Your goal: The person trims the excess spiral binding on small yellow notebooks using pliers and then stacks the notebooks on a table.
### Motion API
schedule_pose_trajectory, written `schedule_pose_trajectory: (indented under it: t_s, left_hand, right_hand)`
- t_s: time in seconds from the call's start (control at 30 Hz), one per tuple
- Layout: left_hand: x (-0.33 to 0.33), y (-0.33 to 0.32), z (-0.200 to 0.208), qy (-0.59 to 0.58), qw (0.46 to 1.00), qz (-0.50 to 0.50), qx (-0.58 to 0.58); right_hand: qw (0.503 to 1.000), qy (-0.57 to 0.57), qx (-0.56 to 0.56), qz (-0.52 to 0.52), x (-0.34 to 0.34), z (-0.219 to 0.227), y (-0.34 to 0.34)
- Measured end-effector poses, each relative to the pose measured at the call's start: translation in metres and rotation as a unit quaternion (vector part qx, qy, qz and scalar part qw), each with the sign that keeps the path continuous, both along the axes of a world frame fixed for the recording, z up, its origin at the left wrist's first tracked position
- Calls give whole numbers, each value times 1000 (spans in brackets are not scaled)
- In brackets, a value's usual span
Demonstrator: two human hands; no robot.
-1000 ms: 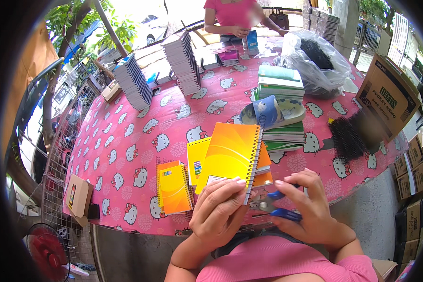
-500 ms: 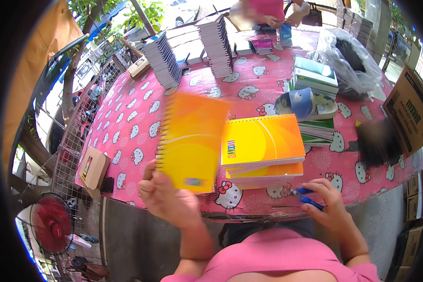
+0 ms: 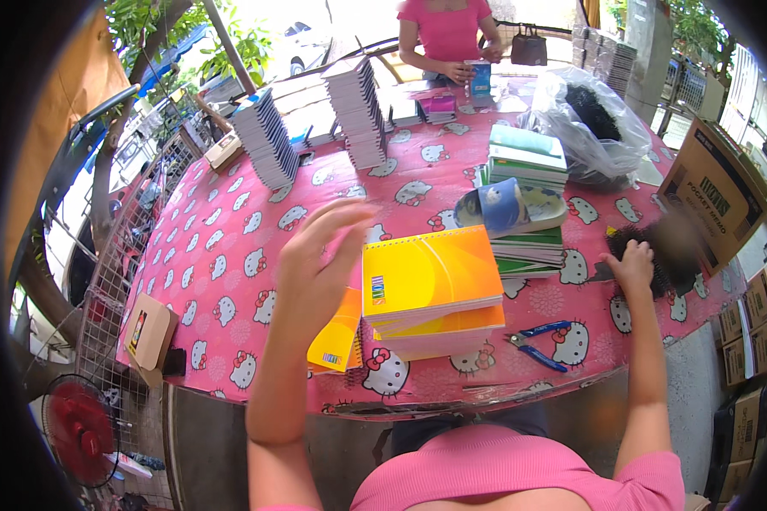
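My left hand (image 3: 320, 247) is raised over the table with its fingers apart and nothing in it. Below it, partly behind my forearm, lies a yellow-orange spiral notebook (image 3: 336, 341). Beside that stands a stack of yellow-orange notebooks (image 3: 435, 277) with punched holes along the top cover's far edge. My right hand (image 3: 632, 268) reaches to a pile of black binding coils (image 3: 669, 247); its thumb and fingers are apart at the pile's near left side, and no coil shows clearly in its grasp. Blue-handled cutting pliers (image 3: 539, 342) lie spread on the table to the right of the stack.
A blue slipper (image 3: 507, 207) rests among green notebooks (image 3: 524, 157). Tall notebook stacks (image 3: 355, 115) stand at the back left, a plastic bag (image 3: 588, 128) of black coils back right. Cardboard boxes (image 3: 714, 192) flank the right. Another person (image 3: 446, 38) handles a blue notebook across the table.
My left hand has put down the spiral notebook left of the stack and risen empty. My right hand has let go of the pliers and moved right to the black coils.
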State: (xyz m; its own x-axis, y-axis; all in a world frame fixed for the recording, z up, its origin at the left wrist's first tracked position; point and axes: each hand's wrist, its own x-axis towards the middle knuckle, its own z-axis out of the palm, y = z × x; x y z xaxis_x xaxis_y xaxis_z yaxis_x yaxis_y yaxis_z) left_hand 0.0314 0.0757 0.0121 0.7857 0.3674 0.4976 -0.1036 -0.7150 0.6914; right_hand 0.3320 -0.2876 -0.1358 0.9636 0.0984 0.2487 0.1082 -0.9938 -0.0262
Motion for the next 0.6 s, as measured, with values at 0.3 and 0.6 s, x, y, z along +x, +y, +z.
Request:
schedule_pose_trajectory:
  t_s: [0.3,0.6]
  left_hand:
    - [83,3,25,387,914,-110,46]
    - [23,-45,54,46,976,-80,195]
  right_hand:
    - [996,-5,41,81,40,-16,-7]
    - [980,-77,113,145,31,8,0]
